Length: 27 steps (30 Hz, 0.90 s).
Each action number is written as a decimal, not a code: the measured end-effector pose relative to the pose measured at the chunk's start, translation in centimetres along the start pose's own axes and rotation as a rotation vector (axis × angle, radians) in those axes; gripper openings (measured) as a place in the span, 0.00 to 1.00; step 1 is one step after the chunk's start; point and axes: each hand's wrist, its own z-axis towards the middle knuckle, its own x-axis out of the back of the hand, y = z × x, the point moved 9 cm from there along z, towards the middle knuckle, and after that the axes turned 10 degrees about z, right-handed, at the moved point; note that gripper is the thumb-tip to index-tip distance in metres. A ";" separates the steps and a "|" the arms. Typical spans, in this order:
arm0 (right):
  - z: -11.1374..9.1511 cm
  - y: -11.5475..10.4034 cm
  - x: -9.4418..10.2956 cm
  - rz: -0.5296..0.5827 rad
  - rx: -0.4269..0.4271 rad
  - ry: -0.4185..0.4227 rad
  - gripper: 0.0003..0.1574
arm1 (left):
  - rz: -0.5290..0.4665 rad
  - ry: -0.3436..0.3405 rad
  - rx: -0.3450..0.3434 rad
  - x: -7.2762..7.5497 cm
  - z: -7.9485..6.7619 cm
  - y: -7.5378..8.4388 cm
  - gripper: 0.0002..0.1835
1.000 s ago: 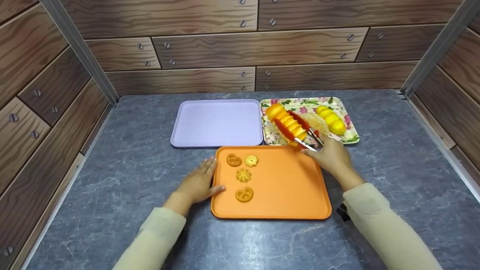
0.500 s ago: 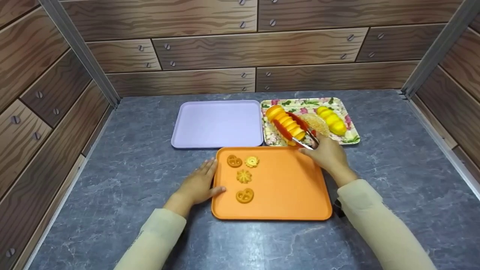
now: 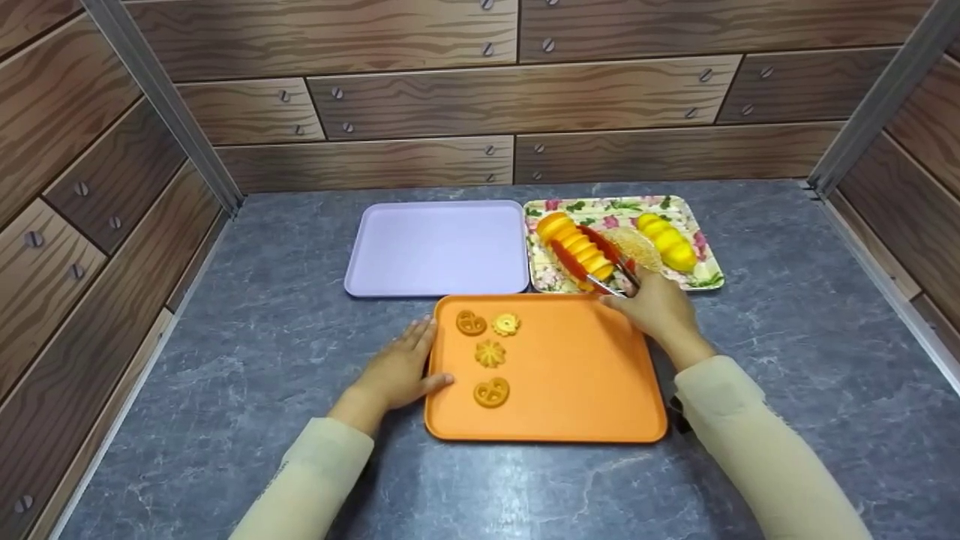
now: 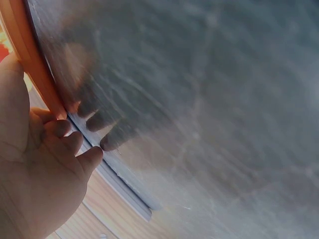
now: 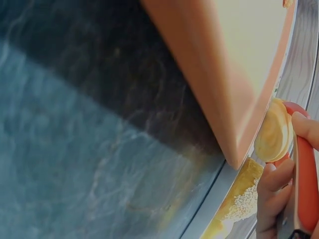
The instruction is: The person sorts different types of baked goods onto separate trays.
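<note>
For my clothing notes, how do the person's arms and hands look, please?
The left sleeve and right sleeve are pale cream and long, with wide cuffs. The left hand and right hand wear no gloves. A small black item, unclear what, shows beside the right cuff.

Your marbled tabletop (image 3: pixel 262 300) looks glossy, glaring by its near edge. Your orange tray (image 3: pixel 585 397) and, toward the tabletop's far edge, the lavender tray (image 3: pixel 439 247) look like smooth plastic. Your tongs (image 3: pixel 570 261) join red, plastic-looking tips to shiny metal; the sesame bun (image 3: pixel 637 247) looks rough.
</note>
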 end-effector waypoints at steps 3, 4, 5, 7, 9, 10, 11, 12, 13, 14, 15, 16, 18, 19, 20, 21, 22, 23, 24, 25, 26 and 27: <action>0.0 0.0 0.0 -0.002 0.001 -0.001 0.59 | -0.002 -0.003 0.002 0.1 0.0 0.0 0.47; 0.1 0.1 0.0 -0.002 0.000 -0.003 0.59 | -0.002 -0.004 0.002 0.1 -0.1 0.1 0.47; 0.0 0.1 0.0 -0.005 -0.001 -0.004 0.59 | -0.002 -0.004 0.002 0.1 -0.1 0.1 0.47; 0.0 0.2 -0.1 -0.009 -0.002 -0.004 0.59 | -0.001 -0.004 0.003 0.1 -0.1 0.1 0.47; 0.1 0.2 -0.1 -0.016 -0.004 -0.004 0.56 | -0.006 -0.004 0.001 0.1 -0.1 0.1 0.47; 0.1 0.2 -0.2 -0.018 -0.002 -0.002 0.55 | -0.004 -0.007 0.004 0.1 -0.1 0.0 0.47; 0.2 0.2 -0.2 -0.020 0.000 -0.001 0.54 | 0.000 -0.010 0.006 0.0 -0.1 0.0 0.48; 0.2 0.2 -0.2 -0.020 -0.001 0.000 0.53 | 0.002 -0.009 0.006 0.0 -0.1 0.0 0.48; 0.2 0.2 -0.2 -0.019 -0.002 0.000 0.53 | 0.004 -0.009 0.007 0.0 -0.1 -0.1 0.48; 0.3 0.3 -0.2 -0.018 -0.004 0.000 0.53 | 0.004 -0.008 0.007 0.0 -0.1 -0.1 0.48; 0.3 0.3 -0.2 -0.015 -0.006 0.000 0.55 | 0.006 -0.010 0.009 -0.1 -0.1 -0.1 0.48; 0.3 0.3 -0.2 -0.011 -0.004 0.000 0.57 | 0.009 -0.012 0.010 -0.1 0.0 -0.1 0.48; 0.3 0.4 -0.2 -0.007 -0.002 0.000 0.60 | 0.003 -0.005 0.005 -0.1 0.0 0.0 0.48; 0.3 0.4 -0.2 -0.005 0.000 0.000 0.61 | 0.000 -0.002 0.002 0.0 0.0 0.0 0.48; 0.4 0.4 -0.2 -0.004 0.002 0.001 0.62 | -0.004 0.000 0.000 -0.1 0.0 0.0 0.48; 0.4 0.4 -0.2 -0.001 0.004 0.002 0.63 | -0.004 -0.003 -0.001 -0.1 0.0 0.0 0.48; 0.4 0.5 -0.1 0.004 0.005 0.003 0.63 | -0.006 -0.001 -0.004 -0.1 0.0 0.0 0.48; 0.4 0.5 -0.1 0.008 0.004 0.005 0.63 | -0.007 -0.001 -0.004 -0.1 0.0 0.0 0.48; 0.4 0.5 0.0 0.013 0.004 0.007 0.64 | -0.009 0.002 -0.007 -0.1 0.0 0.0 0.47; 0.3 0.6 0.0 0.019 0.005 0.008 0.64 | -0.009 0.000 -0.006 -0.1 0.0 0.0 0.47; 0.3 0.6 0.1 0.024 0.006 0.010 0.64 | -0.009 0.000 -0.005 -0.1 0.0 0.0 0.47; 0.3 0.5 0.1 0.028 0.010 0.010 0.64 | -0.008 -0.001 -0.003 0.0 0.0 -0.1 0.48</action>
